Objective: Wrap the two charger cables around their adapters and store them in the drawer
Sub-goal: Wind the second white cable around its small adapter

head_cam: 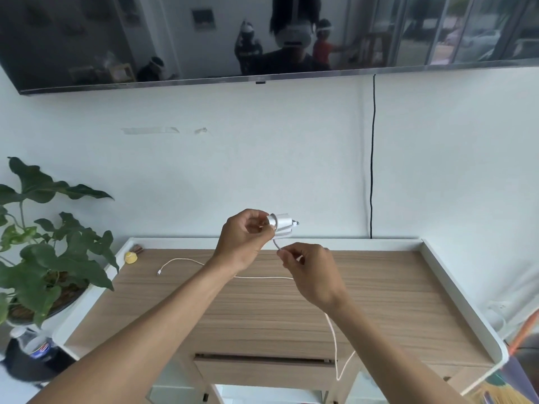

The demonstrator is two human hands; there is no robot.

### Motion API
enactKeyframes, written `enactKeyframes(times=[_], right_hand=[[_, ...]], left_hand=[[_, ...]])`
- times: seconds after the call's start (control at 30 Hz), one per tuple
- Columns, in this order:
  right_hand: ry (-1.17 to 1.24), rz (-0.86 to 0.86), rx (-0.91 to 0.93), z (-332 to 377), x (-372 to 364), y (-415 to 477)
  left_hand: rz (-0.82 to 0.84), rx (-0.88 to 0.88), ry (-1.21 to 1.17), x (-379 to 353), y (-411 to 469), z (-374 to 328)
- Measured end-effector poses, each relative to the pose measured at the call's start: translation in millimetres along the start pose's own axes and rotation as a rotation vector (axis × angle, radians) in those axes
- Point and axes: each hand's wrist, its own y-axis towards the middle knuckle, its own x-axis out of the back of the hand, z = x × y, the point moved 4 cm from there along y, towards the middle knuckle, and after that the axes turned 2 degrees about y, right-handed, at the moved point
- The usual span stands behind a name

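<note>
The white adapter (281, 224) is held up in the air by the left hand (245, 240), with its fingers curled round it, over the back edge of the table (408, 301). Just under it, the white cable (276, 245) is pinched by the right hand (312, 272). A cable end (159, 272) is laid on the table top. It may be the same cable, but that is hard to tell. The drawer (262, 373) is seen below the front edge.

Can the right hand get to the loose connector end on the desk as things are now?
Probably not directly: the right hand pinches the cable near the adapter, and the left forearm crosses between it and the connector.
</note>
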Motion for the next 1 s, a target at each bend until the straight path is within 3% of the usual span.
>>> enactKeyframes(times=[0.17,0.27,0.43,0.53,0.67,0.83,1.0], right_hand=[[-0.463,0.062,0.188,20.2,23.0,9.5],[-0.603,0.065,0.271,34.7,38.3,15.8],[-0.663,0.079,0.344,50.6,59.0,26.9],[-0.568,0.116,0.311,53.4,67.8,34.2],[-0.209,0.192,0.187,44.3,70.1,43.8],[0.065,0.272,0.116,32.2,54.6,44.2],[0.141,0.146,0.057,17.1,32.2,30.0]], left_hand=[[0.016,-0.159,0.185,0.0,-3.4,1.4],[0.094,-0.255,0.206,-4.1,-7.7,-4.2],[0.226,-0.267,0.181,-4.0,-10.2,-10.8],[0.322,-0.185,0.071,-1.1,-11.0,-11.3],[0.424,-0.091,-0.110,5.3,-14.4,-18.1],[0.540,0.032,-0.321,5.0,-19.8,-29.0],[0.391,0.117,-0.470,9.5,-16.0,-31.5]])
